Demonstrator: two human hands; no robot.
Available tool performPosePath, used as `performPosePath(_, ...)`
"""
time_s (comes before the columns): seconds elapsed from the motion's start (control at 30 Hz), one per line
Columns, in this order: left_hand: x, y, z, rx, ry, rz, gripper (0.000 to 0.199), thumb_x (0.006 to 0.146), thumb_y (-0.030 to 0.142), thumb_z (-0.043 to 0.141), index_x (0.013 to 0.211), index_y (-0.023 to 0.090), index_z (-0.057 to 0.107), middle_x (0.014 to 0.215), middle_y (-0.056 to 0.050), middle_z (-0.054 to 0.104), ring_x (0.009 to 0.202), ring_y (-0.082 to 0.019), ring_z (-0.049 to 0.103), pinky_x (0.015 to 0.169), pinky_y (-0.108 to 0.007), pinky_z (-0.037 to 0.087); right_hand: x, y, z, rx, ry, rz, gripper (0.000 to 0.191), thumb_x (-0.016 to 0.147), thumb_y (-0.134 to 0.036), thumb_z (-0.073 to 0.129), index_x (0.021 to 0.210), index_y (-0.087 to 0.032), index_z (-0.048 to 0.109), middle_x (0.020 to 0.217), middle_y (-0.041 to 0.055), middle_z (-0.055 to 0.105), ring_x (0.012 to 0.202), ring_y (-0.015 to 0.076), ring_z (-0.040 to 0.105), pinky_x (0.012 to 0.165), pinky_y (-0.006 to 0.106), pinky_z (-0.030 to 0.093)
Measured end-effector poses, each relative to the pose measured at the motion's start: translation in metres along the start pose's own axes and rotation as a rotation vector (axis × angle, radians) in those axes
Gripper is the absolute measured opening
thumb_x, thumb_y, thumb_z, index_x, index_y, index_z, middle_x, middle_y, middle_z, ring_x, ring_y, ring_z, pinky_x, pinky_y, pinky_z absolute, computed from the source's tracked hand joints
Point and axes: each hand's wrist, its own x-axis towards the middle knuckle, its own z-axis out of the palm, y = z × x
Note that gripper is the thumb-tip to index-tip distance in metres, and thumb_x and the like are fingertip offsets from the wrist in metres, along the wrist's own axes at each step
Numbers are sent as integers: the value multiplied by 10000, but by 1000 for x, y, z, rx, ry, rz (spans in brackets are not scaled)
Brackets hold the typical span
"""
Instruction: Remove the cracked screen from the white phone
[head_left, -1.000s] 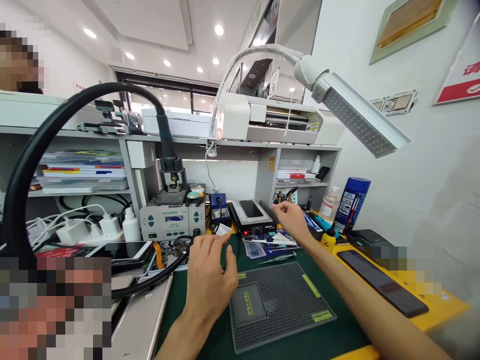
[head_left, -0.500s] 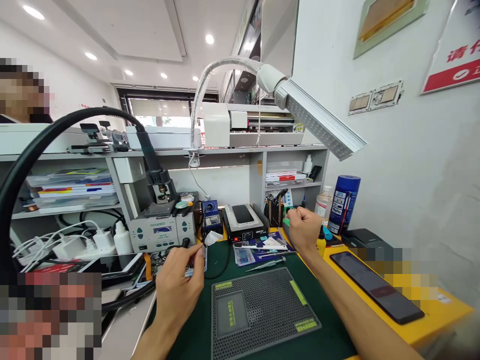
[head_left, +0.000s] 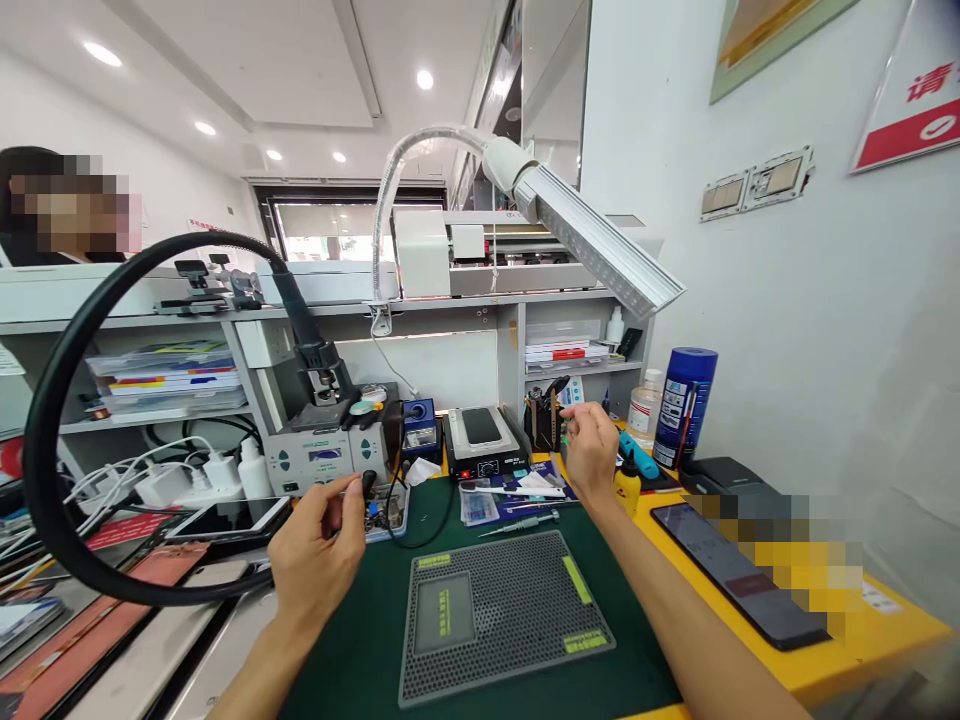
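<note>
My left hand (head_left: pixel 319 550) is raised over the left side of the green mat (head_left: pixel 352 640), thumb and forefinger pinched together. Anything between those fingertips is hidden or too small to name. Just beyond them are a black handle-like end (head_left: pixel 368 484) with a cable and a tray of small parts (head_left: pixel 396 512). My right hand (head_left: pixel 592 448) is closed with curled fingers, in front of the black tool holder (head_left: pixel 538 425). What it grips, if anything, I cannot make out. Between my arms lies a grey perforated pad (head_left: pixel 517 610).
A heating plate (head_left: pixel 486 455) with a phone on top stands behind the mat. A grey station (head_left: pixel 311 455) with a black hose (head_left: pixel 45 400) is at left. At right are a blue can (head_left: pixel 684 405), a yellow bottle (head_left: pixel 627 490) and a phone (head_left: pixel 735 575). A person sits beyond the shelf.
My left hand has drawn left, away from the parts tray. My right hand has turned, its fist loosening into curled fingers beside the tool holder. The view has shifted slightly.
</note>
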Motion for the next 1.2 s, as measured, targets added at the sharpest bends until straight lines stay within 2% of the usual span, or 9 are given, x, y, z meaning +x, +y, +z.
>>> performPosePath(0.13, 2, 2, -4, 30, 25, -43, 188, 908, 317, 577, 846, 164, 666, 520, 75, 389, 463, -105, 393, 507, -240, 335, -1, 2, 3, 57, 71, 10, 270, 933, -374, 346, 843, -216, 547, 671, -16, 455, 597, 166, 453, 547, 280, 359)
performPosePath(0.33, 3, 4, -7, 12, 43, -72, 216, 899, 323, 574, 752, 175, 630, 488, 82, 362, 435, -97, 367, 479, -234, 310, -1, 7, 5, 54, 91, 6, 256, 951, -393, 380, 892, -210, 548, 719, -10, 498, 618, 166, 461, 585, 285, 371)
performPosePath(0.53, 3, 5, -9, -23, 49, -76, 249, 900, 310, 580, 686, 184, 577, 494, 85, 346, 432, -88, 343, 469, -229, 303, -2, 15, 10, 5, 72, -7, 262, 956, -396, 392, 802, -217, 504, 695, -15, 483, 609, 164, 441, 593, 291, 352)
performPosePath(0.7, 3, 6, -10, -52, 52, -46, 254, 897, 290, 594, 667, 191, 547, 494, 92, 325, 431, -79, 324, 465, -215, 298, -6, 10, 11, -48, 77, -35, 339, 984, -433, 361, 707, -240, 399, 621, -46, 402, 564, 154, 377, 560, 293, 299)
performPosePath(0.87, 3, 8, -11, -65, 42, -40, 345, 890, 273, 604, 587, 200, 457, 498, 91, 301, 446, -74, 285, 478, -220, 275, -10, 10, 15, -124, 89, -122, 417, 1003, -433, 362, 636, -246, 297, 562, -66, 313, 534, 135, 334, 538, 294, 261)
performPosePath(0.93, 2, 9, -12, -40, 35, -47, 392, 892, 290, 597, 555, 202, 420, 492, 86, 294, 450, -77, 278, 485, -229, 268, -15, 14, 20, -164, 44, -167, 440, 1003, -418, 416, 614, -232, 327, 547, -75, 311, 512, 116, 336, 525, 275, 278)
performPosePath(1.0, 2, 10, -14, -10, 21, -65, 427, 897, 321, 572, 527, 207, 392, 472, 79, 292, 435, -82, 285, 476, -241, 261, -21, 20, 25, -208, -46, -208, 409, 987, -405, 509, 644, -192, 445, 565, -81, 376, 490, 89, 370, 511, 238, 338)
performPosePath(1.1, 2, 11, -18, -31, -31, -105, 422, 908, 330, 497, 517, 217, 384, 440, 68, 311, 403, -93, 324, 458, -252, 272, -31, 28, 33, -272, -210, -244, 269, 967, -389, 586, 866, -142, 613, 734, -34, 583, 568, 87, 534, 548, 233, 474)
performPosePath(1.2, 1, 13, -23, -100, -145, -179, 374, 925, 280, 405, 556, 223, 415, 484, 46, 409, 449, -113, 404, 493, -260, 320, -40, 31, 38, -328, -342, -258, 235, 971, -362, 591, 1024, -138, 640, 914, 17, 659, 709, 126, 632, 629, 273, 550)
